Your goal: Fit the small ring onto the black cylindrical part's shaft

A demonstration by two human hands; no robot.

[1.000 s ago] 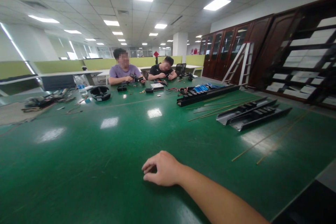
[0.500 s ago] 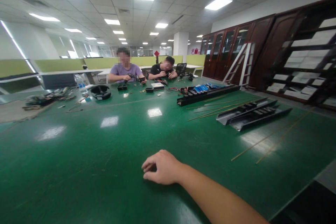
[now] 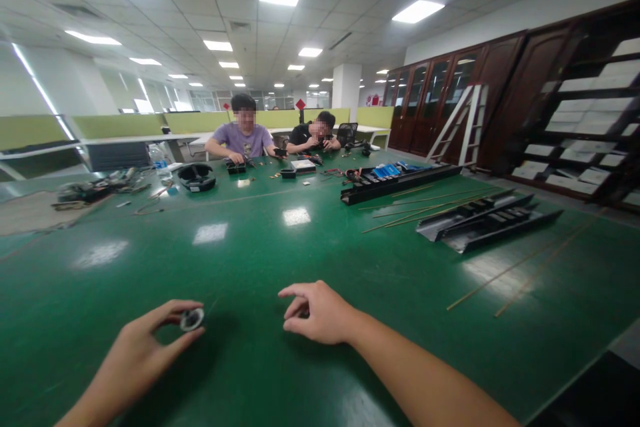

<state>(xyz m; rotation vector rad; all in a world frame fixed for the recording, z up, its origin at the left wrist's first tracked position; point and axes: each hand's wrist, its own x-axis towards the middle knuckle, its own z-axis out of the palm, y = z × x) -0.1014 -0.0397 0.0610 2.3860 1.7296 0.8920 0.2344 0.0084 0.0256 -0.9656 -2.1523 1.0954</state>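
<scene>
Low on the left, my left hand (image 3: 145, 343) pinches a small round piece with a pale rim and dark centre (image 3: 193, 319) between thumb and fingers. The piece is held above the green tabletop (image 3: 240, 260); its exact kind cannot be made out. To the right, my right hand (image 3: 317, 312) hovers low over the table or rests on it, I cannot tell which. Its index finger stretches toward the left and the other fingers curl loosely, with nothing visible in them. A gap of bare table separates the two hands.
Black metal channels (image 3: 493, 223) and thin rods (image 3: 525, 260) lie on the right. Behind them is a longer channel (image 3: 400, 181) with blue parts. A black headset (image 3: 196, 177) sits far left. Two people (image 3: 245, 137) handle parts across the table. A stepladder (image 3: 463, 123) stands beyond.
My left hand has come into view from the lower left, holding the round piece. My right hand has risen slightly and its index finger has straightened. One person across reaches to a black box.
</scene>
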